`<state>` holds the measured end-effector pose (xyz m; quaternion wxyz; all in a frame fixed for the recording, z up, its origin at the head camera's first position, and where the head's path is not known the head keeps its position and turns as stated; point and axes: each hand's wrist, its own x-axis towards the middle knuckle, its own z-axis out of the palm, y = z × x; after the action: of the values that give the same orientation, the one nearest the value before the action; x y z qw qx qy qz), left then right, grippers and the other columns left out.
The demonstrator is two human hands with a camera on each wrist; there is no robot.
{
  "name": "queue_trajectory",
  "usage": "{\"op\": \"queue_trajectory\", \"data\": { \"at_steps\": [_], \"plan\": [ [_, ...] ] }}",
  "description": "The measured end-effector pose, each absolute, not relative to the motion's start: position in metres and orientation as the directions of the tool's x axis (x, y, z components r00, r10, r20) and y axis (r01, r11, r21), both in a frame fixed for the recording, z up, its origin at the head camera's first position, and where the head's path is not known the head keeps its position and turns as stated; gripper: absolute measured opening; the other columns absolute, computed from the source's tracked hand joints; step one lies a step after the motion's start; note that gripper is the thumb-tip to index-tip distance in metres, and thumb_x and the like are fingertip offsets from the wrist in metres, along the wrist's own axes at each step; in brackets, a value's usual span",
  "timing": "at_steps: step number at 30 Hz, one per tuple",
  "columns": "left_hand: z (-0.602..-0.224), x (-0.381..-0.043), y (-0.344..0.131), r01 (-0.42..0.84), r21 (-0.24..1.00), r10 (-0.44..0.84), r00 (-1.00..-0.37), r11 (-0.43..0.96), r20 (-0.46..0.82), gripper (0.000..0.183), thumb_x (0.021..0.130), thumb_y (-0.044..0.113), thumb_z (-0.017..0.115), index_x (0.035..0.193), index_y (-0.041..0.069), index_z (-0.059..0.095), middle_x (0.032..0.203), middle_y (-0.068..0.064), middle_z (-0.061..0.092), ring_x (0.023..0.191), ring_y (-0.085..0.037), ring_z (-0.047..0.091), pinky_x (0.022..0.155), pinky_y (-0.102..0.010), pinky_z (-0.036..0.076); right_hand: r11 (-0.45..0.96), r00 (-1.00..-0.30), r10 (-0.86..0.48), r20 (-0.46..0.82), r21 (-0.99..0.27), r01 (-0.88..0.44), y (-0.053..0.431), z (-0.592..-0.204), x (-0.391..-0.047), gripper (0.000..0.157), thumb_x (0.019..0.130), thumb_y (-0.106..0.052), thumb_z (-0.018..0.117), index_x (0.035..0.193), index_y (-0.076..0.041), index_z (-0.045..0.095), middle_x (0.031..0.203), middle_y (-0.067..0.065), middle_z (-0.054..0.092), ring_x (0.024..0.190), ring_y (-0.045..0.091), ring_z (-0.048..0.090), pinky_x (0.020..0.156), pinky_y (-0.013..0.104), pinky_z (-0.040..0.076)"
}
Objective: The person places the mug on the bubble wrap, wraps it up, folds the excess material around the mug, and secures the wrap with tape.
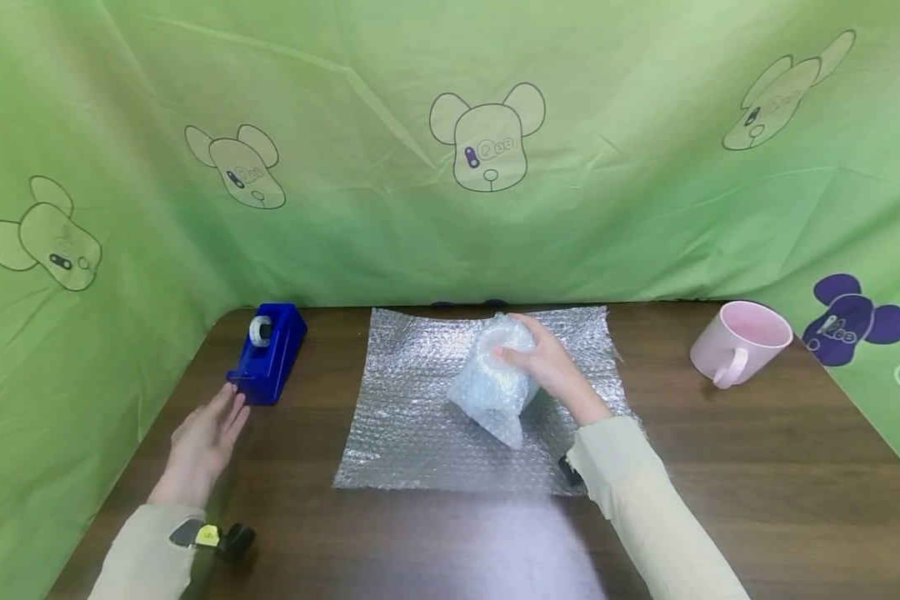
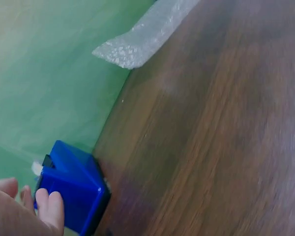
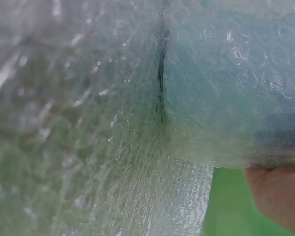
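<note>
A bundle in bubble wrap (image 1: 487, 387), with something pale blue showing through, tilts above a silvery bubble-wrap sheet (image 1: 390, 442). My right hand (image 1: 551, 362) grips the bundle near its upper end, thumb on the near side. In the right wrist view, the wrapped bundle (image 3: 231, 78) fills much of the frame and part of the right hand (image 3: 280, 196) shows below it. My left hand (image 1: 206, 433) is at the front end of a blue tape dispenser (image 1: 273, 358), fingers nearly straight; whether they touch it I cannot tell. The dispenser holds a tape roll (image 1: 259, 331).
A pink mug (image 1: 727, 350) stands at the right of the brown wooden table (image 1: 720, 483), its handle toward me. Green cloth (image 1: 360, 217) with cartoon bear heads hangs behind the table and at both sides.
</note>
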<state>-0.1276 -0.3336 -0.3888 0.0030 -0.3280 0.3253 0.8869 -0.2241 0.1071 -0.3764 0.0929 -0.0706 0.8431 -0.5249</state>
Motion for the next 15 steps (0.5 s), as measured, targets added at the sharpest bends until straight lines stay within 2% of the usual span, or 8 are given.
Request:
{"op": "queue_trajectory", "data": {
  "at_steps": [2, 3, 7, 8, 10, 13, 15],
  "plan": [
    [-0.389, -0.129, -0.331, -0.235, 0.587, -0.221, -0.770, -0.775, -0.599, 0.108, 0.089, 0.005, 0.063, 0.144, 0.039, -0.023, 0.087, 0.010, 0.063, 0.080, -0.001, 0.066, 0.095, -0.016, 0.050, 0.444, -0.972, -0.220, -0.086, -0.896, -0.021, 0.107, -0.377, -0.224, 0.074, 0.088, -0.025, 0.066, 0.150, -0.011, 0.027, 0.158, 0.016, 0.021, 0.144, 0.041, 0.020, 0.114, 0.064, 0.018],
    [-0.390, -0.130, -0.331, -0.239, 0.588, -0.227, -0.760, -0.773, -0.608, 0.109, 0.088, 0.004, 0.063, 0.145, 0.039, -0.024, 0.093, 0.011, 0.061, 0.080, -0.001, 0.066, 0.095, -0.016, 0.049, 0.448, -0.971, -0.222, -0.088, -0.894, -0.022, 0.107, -0.377, -0.224, 0.074, 0.088, -0.025, 0.066, 0.150, -0.011, 0.027, 0.158, 0.016, 0.021, 0.144, 0.041, 0.020, 0.114, 0.065, 0.018],
    [-0.393, -0.135, -0.329, -0.263, 0.664, -0.298, -0.738, -0.700, -0.606, 0.106, 0.089, 0.005, 0.062, 0.147, 0.031, -0.023, 0.126, 0.016, 0.047, 0.082, 0.004, 0.063, 0.097, -0.013, 0.046, 0.463, -0.969, -0.228, -0.090, -0.886, -0.027, 0.108, -0.378, -0.225, 0.075, 0.089, -0.027, 0.066, 0.150, -0.011, 0.025, 0.159, 0.016, 0.019, 0.144, 0.042, 0.019, 0.113, 0.067, 0.017],
    [-0.394, -0.136, -0.328, -0.277, 0.709, -0.324, -0.742, -0.648, -0.587, 0.104, 0.090, 0.008, 0.061, 0.148, 0.027, -0.023, 0.137, 0.013, 0.042, 0.086, 0.006, 0.062, 0.100, -0.014, 0.044, 0.466, -0.970, -0.228, -0.089, -0.885, -0.029, 0.108, -0.378, -0.225, 0.075, 0.089, -0.027, 0.066, 0.150, -0.011, 0.025, 0.159, 0.016, 0.019, 0.144, 0.042, 0.019, 0.112, 0.067, 0.017],
    [-0.397, -0.138, -0.326, -0.307, 0.794, -0.393, -0.740, -0.525, -0.546, 0.097, 0.093, 0.014, 0.059, 0.150, 0.018, -0.019, 0.151, 0.005, 0.032, 0.104, 0.002, 0.061, 0.108, -0.018, 0.039, 0.464, -0.970, -0.226, -0.089, -0.885, -0.027, 0.109, -0.378, -0.225, 0.075, 0.089, -0.027, 0.066, 0.150, -0.012, 0.025, 0.159, 0.016, 0.019, 0.144, 0.042, 0.018, 0.113, 0.067, 0.017],
    [-0.402, -0.143, -0.323, -0.345, 0.895, -0.506, -0.739, -0.282, -0.444, 0.086, 0.095, 0.023, 0.056, 0.152, 0.003, -0.005, 0.158, -0.005, 0.019, 0.131, -0.008, 0.042, 0.118, -0.030, 0.027, 0.461, -0.970, -0.227, -0.085, -0.887, -0.031, 0.109, -0.378, -0.225, 0.075, 0.089, -0.027, 0.066, 0.150, -0.012, 0.026, 0.159, 0.016, 0.019, 0.144, 0.042, 0.018, 0.113, 0.067, 0.017],
    [-0.404, -0.145, -0.322, -0.357, 0.916, -0.551, -0.734, -0.185, -0.397, 0.081, 0.095, 0.024, 0.055, 0.152, -0.002, 0.003, 0.159, -0.010, 0.013, 0.142, -0.019, 0.025, 0.121, -0.037, 0.020, 0.458, -0.970, -0.229, -0.082, -0.888, -0.033, 0.108, -0.377, -0.225, 0.075, 0.088, -0.027, 0.066, 0.150, -0.012, 0.026, 0.159, 0.016, 0.020, 0.144, 0.042, 0.018, 0.113, 0.067, 0.017]
  ]
}}
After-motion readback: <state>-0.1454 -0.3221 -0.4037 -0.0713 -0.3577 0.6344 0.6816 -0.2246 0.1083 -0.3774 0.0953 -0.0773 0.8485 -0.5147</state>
